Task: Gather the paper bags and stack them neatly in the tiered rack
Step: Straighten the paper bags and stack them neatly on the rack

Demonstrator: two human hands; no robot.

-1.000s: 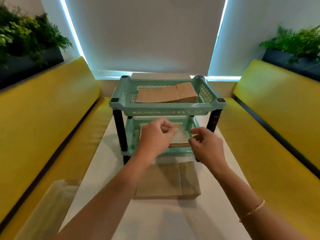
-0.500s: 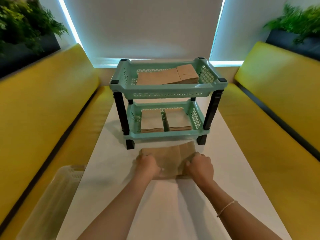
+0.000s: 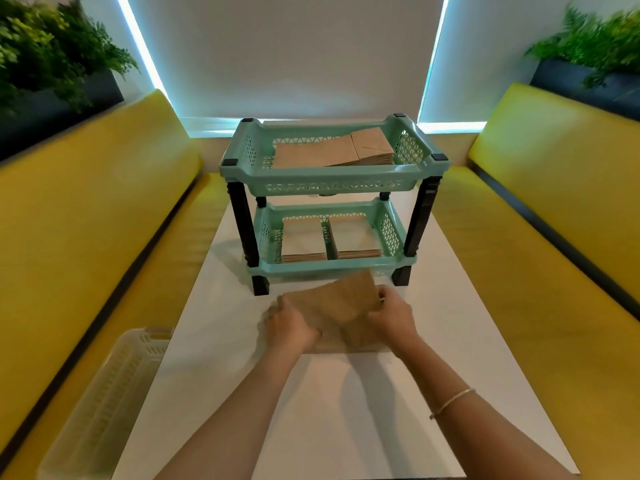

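Fingers: left hand (image 3: 290,326) and right hand (image 3: 394,318) each curled round an end of a brown paper bag (image 3: 335,308), tilted, at lower centre
Bag: just before the tiered rack (image 3: 332,178), above the white bench (image 3: 346,410)
Top tier: one stack of bags (image 3: 332,152)
Bottom tier: two bag stacks (image 3: 330,237) side by side
Lower left: pale basket (image 3: 104,403) on the yellow seat

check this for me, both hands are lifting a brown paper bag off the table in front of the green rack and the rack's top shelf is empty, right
Not quite. The head view shows the top shelf of the rack already holds paper bags. The rest stands: the left hand and right hand hold a brown paper bag over the table.
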